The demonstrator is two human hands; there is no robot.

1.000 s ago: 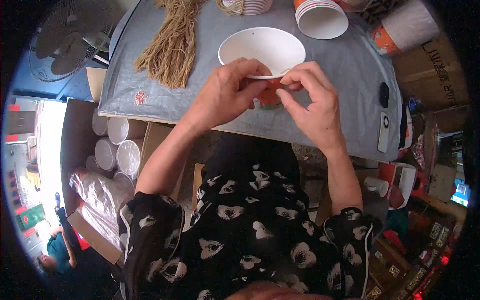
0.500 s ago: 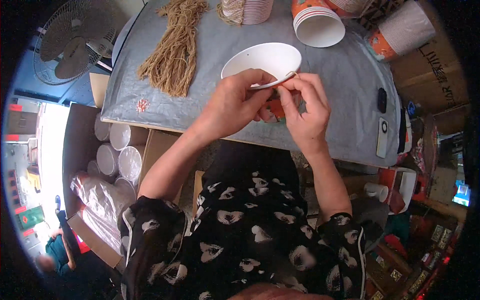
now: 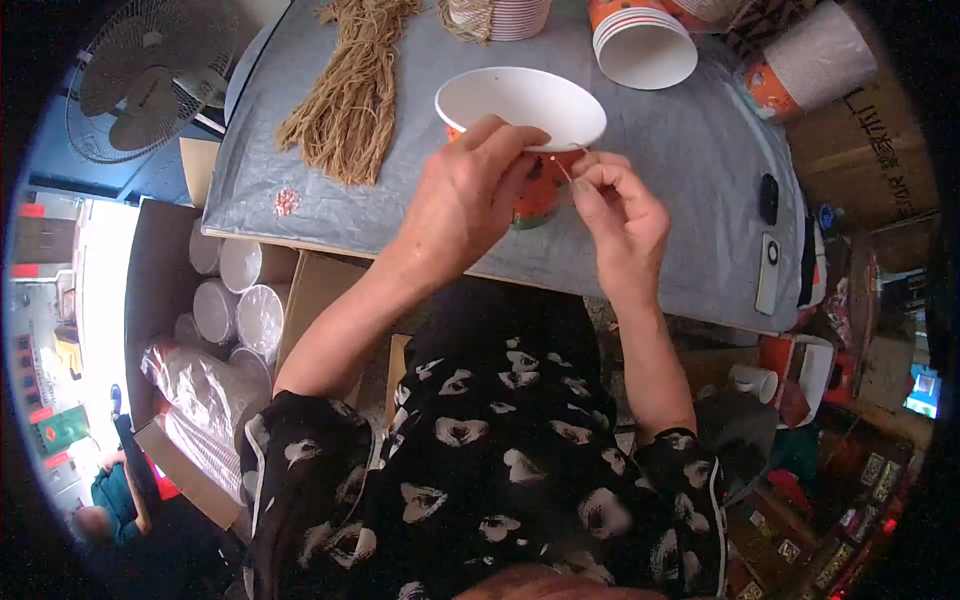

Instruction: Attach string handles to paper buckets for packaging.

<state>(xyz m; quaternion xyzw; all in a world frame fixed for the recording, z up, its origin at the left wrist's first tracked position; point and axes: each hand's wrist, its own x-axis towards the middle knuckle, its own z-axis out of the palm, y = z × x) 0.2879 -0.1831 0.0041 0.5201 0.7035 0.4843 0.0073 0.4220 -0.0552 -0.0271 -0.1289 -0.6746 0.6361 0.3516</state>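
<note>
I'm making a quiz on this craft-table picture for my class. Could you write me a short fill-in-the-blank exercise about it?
1. Both hands work at the rim of a white and orange paper ____.
2. The bundle of tan twine lies to the person's ____ of it.
3. The left hand and right hand pinch a thin ____ between them.
4. An electric ____ stands beyond the table's left corner.

Missing words: bowl; left; string; fan

A brown cardboard box (image 3: 880, 150) with dark print is standing at the right of the desk (image 3: 690, 200). Another open cardboard box (image 3: 180, 400) is sitting below the desk's left edge, holding clear plastic bags (image 3: 205, 395). A small glowing screen (image 3: 922, 390) is showing at the far right.
</note>
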